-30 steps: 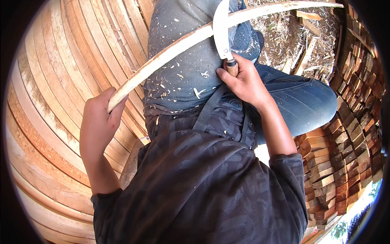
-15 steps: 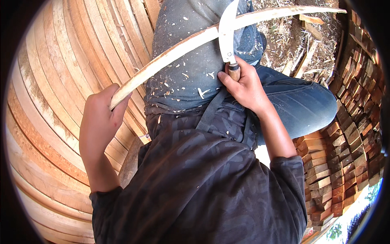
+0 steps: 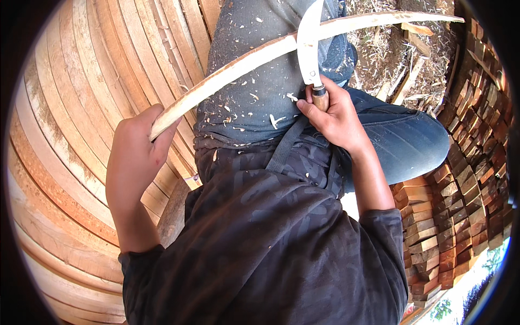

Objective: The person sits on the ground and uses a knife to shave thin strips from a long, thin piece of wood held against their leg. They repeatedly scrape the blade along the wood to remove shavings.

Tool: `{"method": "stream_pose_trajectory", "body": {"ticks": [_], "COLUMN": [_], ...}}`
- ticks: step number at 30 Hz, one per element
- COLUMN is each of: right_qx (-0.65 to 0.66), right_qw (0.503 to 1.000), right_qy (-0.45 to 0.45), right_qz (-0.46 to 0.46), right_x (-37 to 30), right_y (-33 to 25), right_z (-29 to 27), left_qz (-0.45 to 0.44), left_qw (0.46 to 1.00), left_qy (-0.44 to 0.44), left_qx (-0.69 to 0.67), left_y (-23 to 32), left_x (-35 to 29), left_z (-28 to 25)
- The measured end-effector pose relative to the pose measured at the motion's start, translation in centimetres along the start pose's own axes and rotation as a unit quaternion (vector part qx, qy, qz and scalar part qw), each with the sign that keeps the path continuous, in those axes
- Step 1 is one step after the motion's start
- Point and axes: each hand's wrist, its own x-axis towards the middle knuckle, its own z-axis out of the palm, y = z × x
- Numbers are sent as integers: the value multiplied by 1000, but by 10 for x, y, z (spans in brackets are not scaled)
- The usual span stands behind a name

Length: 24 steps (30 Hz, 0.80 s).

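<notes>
A long, pale wooden strip (image 3: 238,69) crosses above my thigh, running from the left up to the far right. My left hand (image 3: 136,138) is wrapped round its near end. In my right hand (image 3: 337,116) is a knife (image 3: 309,46) with a broad curved blade and a short wooden handle, fingers closed on the handle. The blade points away from me and overlaps the strip near its middle; whether it touches the wood I cannot tell. Small wood shavings (image 3: 276,121) lie on the jeans (image 3: 233,103).
Long planks (image 3: 81,97) are stacked on the left. A tall pile of cut wood ends (image 3: 460,211) stands at the right. Beyond my legs, shavings and offcuts (image 3: 414,70) cover the ground.
My right hand and the knife have shifted slightly right and nearer to me. The strip and my left hand have moved only a little to the right. Both grips stay the same.
</notes>
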Motion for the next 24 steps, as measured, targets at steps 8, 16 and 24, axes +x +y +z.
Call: {"method": "stream_pose_trajectory", "body": {"ticks": [8, 16, 24], "right_qx": [3, 37, 319], "right_qw": [1000, 998, 945], "right_qy": [5, -47, -49], "right_qz": [-6, 37, 48], "right_x": [2, -2, 3], "right_y": [5, -2, -3], "right_z": [-2, -5, 2], "left_qz": [4, 8, 19], "left_qw": [1000, 1000, 1000], "left_qy": [-10, -17, -10], "left_qx": [13, 6, -1], "left_y": [0, -2, -6], "left_x": [-2, -2, -1], "left_z": [-5, -2, -1]}}
